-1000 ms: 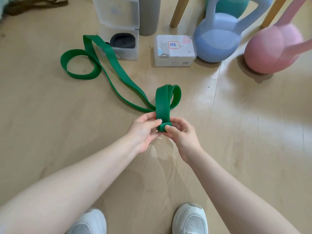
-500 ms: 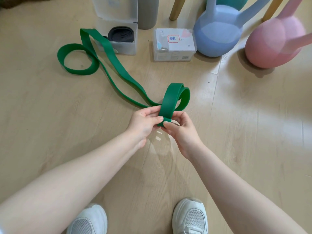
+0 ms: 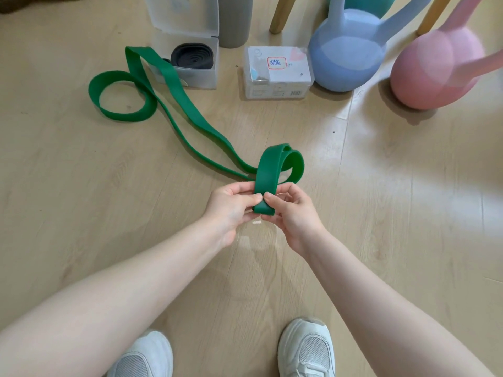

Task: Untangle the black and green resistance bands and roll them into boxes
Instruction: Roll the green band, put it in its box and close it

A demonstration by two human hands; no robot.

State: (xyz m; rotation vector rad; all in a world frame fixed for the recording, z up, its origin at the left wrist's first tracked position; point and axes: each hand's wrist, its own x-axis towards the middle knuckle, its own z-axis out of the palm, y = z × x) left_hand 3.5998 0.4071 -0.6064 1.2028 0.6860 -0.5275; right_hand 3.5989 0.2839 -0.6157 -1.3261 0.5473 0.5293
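The green resistance band [image 3: 187,115] trails across the wooden floor from a loop at the far left to my hands. My left hand [image 3: 234,205] and my right hand [image 3: 291,213] both pinch its folded near end, thumbs on top, with a loose loop standing up just beyond them. The black band [image 3: 192,56] lies coiled inside an open clear box [image 3: 201,77] at the back. A second box [image 3: 277,73] with a red-framed label stands shut to its right.
A blue kettlebell [image 3: 348,55] and a pink kettlebell [image 3: 435,66] stand at the back right, with wooden chair legs [image 3: 280,14] and a grey cylinder [image 3: 234,20] behind the boxes. My white shoes [image 3: 307,349] are at the bottom edge.
The view has shifted slightly, so the floor objects sit higher in frame. The loop above my hands has leaned to the right, and my thumbs have moved closer together on the folded end.
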